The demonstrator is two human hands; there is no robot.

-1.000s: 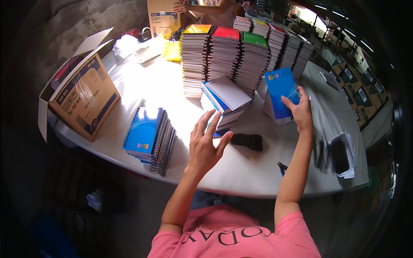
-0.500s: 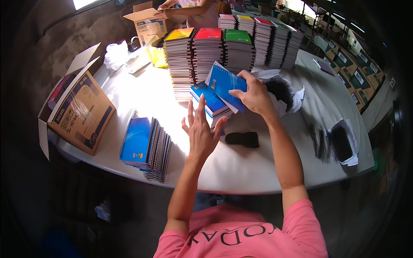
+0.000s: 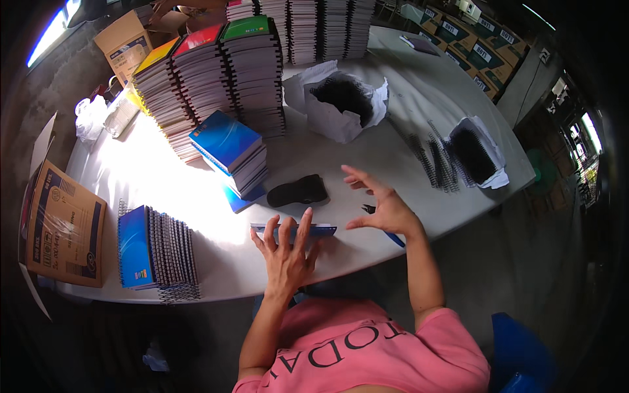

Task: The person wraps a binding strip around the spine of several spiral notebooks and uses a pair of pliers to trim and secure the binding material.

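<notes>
Near the table's front edge a thin blue notebook (image 3: 324, 230) stands on its edge, its cover seen almost edge-on. My left hand (image 3: 287, 259) has its fingers over the top of it and grips it. To the right, my right hand (image 3: 391, 213) is raised with fingers spread and nothing in them. Below that hand a tool with a blue handle (image 3: 395, 240) and a dark tip lies on the table, partly covered. Beyond the notebook sits a black, rounded oblong object (image 3: 298, 190). A stack of blue-covered books (image 3: 227, 142) stands behind it to the left.
Spiral notebooks (image 3: 135, 247) are piled at the front left, beside an open carton (image 3: 67, 223). Tall stacks of notebooks (image 3: 252, 78) rise at the back. White paper wrapping (image 3: 337, 121) holds black coils; another bundle of coils (image 3: 473, 156) lies right, near loose spirals (image 3: 434, 160).
The blue notebook has left my right hand and now stands in my left hand's grip at the front edge. My right hand has lowered and opened. The view has turned rightward.
</notes>
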